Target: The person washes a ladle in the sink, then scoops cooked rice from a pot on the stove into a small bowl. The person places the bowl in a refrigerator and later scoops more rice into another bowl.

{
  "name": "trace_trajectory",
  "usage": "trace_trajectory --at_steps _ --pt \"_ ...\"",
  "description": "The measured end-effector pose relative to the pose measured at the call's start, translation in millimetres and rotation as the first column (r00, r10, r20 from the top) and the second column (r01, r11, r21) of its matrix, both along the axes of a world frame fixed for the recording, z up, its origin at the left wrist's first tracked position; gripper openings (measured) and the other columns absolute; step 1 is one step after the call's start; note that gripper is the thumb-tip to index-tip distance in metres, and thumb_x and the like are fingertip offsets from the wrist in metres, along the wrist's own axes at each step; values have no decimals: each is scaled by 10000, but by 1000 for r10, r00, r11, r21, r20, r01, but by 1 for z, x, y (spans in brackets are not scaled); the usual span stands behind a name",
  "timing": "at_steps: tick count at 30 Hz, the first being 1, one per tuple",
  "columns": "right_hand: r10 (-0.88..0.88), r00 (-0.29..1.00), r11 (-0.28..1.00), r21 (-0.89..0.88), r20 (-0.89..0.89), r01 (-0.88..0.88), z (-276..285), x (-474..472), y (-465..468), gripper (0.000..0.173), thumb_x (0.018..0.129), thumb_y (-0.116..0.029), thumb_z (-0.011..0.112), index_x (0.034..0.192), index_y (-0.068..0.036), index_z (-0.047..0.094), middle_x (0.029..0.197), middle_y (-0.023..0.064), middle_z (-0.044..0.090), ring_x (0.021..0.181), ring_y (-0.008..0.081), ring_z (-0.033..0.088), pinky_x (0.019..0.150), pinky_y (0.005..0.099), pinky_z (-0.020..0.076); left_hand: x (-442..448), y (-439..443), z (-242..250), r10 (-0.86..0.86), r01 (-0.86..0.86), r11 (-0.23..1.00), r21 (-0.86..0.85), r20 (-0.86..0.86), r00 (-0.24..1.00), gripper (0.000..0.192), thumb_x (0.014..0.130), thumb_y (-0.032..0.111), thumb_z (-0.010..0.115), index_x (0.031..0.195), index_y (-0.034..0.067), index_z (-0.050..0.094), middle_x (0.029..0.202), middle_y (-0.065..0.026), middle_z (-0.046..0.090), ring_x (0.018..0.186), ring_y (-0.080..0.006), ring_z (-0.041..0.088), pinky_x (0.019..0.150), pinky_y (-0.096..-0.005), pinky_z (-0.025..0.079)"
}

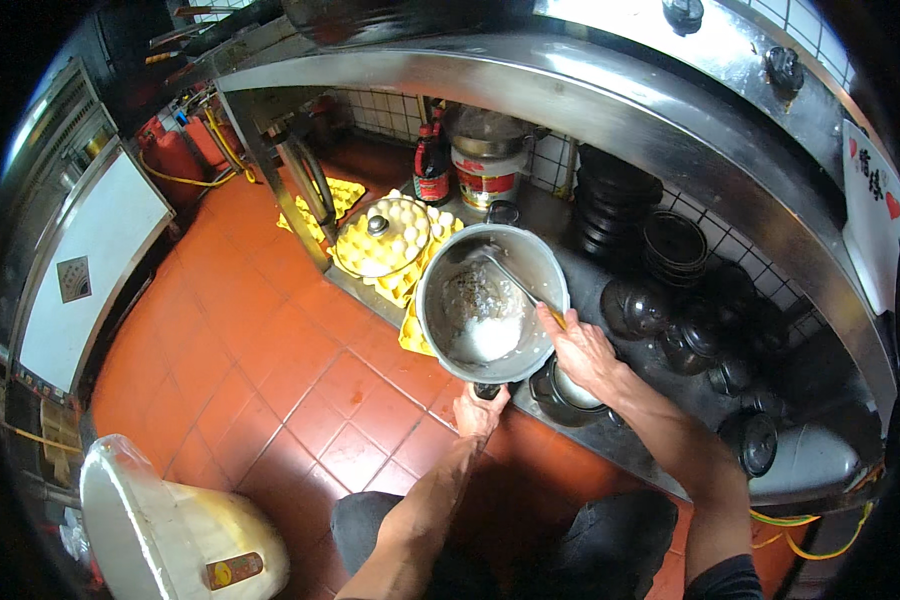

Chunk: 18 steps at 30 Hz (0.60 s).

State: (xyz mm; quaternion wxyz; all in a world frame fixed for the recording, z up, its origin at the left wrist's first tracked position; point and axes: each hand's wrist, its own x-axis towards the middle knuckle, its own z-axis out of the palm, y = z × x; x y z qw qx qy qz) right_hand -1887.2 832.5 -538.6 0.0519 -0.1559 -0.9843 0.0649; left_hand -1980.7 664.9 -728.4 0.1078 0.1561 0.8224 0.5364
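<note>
A large metal pot (439,300) with two black side handles is tilted towards me, with whitish liquid or grains pooled at its lower side. My left hand (481,410) grips the pot's near handle. In my right hand (581,349) is a metal utensil (511,277) with a yellowish handle; its far end reaches inside the pot, where its tip is hard to make out. Under my right wrist stands a smaller dark pot (551,401) with pale contents. Left of the big pot, yellow egg trays (397,285) hold white eggs beneath a round glass lid (377,225).
Stacked black pots (607,199) and dark lids (637,307) line the low shelf (375,304) at right. Behind are a bucket (487,176) and dark bottles (431,169). A steel counter edge (570,71) arches overhead. A pale bin (187,525) stands lower left; red gas cylinders (169,154) are farther back.
</note>
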Motion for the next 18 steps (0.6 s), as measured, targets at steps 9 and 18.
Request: trace_trajectory --at_steps 9,18 --pt "-6 974 995 102 226 -17 33 11 6 604 825 -34 607 1404 65 466 1040 331 650 851 429 703 760 484 578 2 -1 6 -4 -2 997 -79 -82 997 478 756 433 785 975 18 695 875 -231 727 820 -422 712 736 -479 567" --pt "-41 853 958 -224 521 182 28 -26 11 278 809 -109 585 944 105 700 936 320 695 915 445 708 776 476 580 4 -1 13 -23 22 1000 -2 -79 997 474 761 394 804 968 -15 680 832 -251 715 782 -418 715 697 -471 566"
